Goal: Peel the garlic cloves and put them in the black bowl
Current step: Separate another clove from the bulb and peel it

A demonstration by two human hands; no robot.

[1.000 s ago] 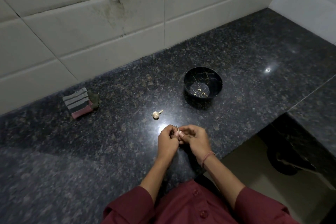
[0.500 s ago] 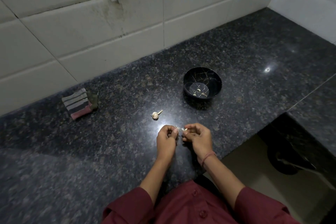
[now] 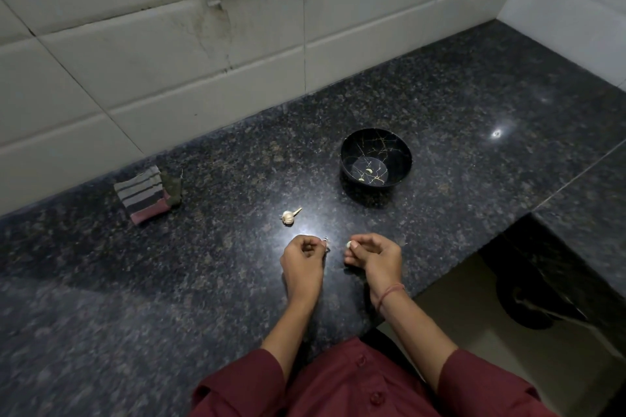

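Right hand pinches a pale clove at its fingertips. Left hand, just beside it, is curled on what looks like a scrap of skin, and the two hands are apart, not touching. I'd check the clove's root end for stuck papery bits, then drop it low into the black bowl further back on the counter, where a couple of peeled cloves already sit. Leftover bulb lies near, just beyond the left hand.

The right hand pinches a peeled clove, the left hand pinches skin, near the black bowl.
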